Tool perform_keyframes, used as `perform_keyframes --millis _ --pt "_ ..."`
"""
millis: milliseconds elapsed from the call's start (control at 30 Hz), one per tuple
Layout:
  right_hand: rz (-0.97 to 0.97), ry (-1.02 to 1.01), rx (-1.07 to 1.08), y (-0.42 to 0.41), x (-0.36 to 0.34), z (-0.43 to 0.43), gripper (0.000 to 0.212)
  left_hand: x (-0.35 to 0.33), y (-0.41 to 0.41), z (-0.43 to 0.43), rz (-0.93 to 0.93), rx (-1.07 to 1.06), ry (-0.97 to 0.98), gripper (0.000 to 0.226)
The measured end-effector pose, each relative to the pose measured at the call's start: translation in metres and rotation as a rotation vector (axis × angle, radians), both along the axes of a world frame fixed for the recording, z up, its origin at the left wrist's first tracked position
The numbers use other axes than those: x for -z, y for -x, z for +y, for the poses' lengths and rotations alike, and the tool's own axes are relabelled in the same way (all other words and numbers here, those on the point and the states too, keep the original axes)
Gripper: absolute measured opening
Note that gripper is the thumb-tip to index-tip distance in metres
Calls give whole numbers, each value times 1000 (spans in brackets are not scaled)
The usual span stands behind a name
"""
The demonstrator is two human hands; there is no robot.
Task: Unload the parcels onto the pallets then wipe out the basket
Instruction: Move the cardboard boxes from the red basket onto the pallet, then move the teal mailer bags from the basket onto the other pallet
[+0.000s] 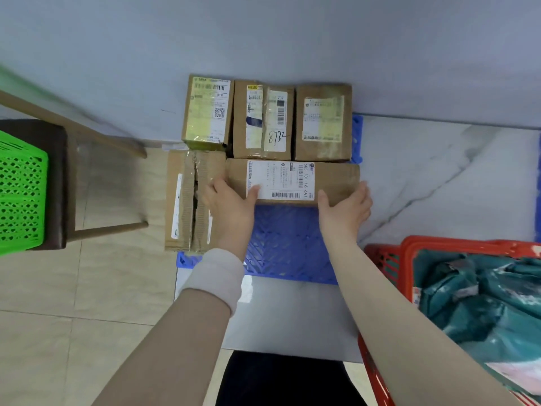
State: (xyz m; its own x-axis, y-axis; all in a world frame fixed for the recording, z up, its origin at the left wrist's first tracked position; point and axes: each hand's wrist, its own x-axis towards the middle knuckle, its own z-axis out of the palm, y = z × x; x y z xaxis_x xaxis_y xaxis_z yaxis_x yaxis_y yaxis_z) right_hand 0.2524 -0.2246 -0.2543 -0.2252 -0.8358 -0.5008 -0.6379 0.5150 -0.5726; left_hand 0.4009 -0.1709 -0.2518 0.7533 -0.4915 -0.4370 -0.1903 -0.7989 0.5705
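A long brown cardboard parcel point(330, 178) with a white label lies crosswise on the blue pallet point(285, 247). My left hand point(231, 205) grips its left end, thumb on top. My right hand point(345, 210) grips its right end, thumb on the near face. Behind it three boxed parcels stand in a row against the wall: a yellow-taped one point(207, 112), one marked 8732 point(263, 120) and a plain one point(323, 123). A torn box point(187, 200) lies at the pallet's left. The red basket point(383, 260) at the right holds teal mailer bags point(480, 300).
A wooden chair point(63, 183) with a green plastic basket point(20, 191) on its seat stands at the left. The grey wall point(263, 33) runs right behind the parcels. Another blue pallet edge point(538, 197) shows at the far right, with marble floor between.
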Motion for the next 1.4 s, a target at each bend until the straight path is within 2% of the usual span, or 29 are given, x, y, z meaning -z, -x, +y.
perform_keyframes --millis 300,467,567,700,833,1000,1133,1400 --pt "-90 251 -294 54 -105 70 61 -106 71 43 -13 210 176 48" --pt "-20 367 -425 121 -155 103 58 -152 144 69 -116 407 229 44" --pt "-5 395 -424 179 -167 115 53 -163 197 79 -115 492 218 44" --pt "15 308 -403 265 -163 123 56 -166 273 85 -110 530 200 43" --pt "60 207 -473 357 -154 115 62 -159 349 91 -51 490 164 43" --pt "182 82 -488 449 -147 99 72 -146 408 96 30 505 -6 46" --pt "230 5 -561 474 -141 89 80 -137 420 100 46 455 -90 47" --pt "362 -81 -767 474 -107 66 92 -106 428 86 139 387 -133 48"
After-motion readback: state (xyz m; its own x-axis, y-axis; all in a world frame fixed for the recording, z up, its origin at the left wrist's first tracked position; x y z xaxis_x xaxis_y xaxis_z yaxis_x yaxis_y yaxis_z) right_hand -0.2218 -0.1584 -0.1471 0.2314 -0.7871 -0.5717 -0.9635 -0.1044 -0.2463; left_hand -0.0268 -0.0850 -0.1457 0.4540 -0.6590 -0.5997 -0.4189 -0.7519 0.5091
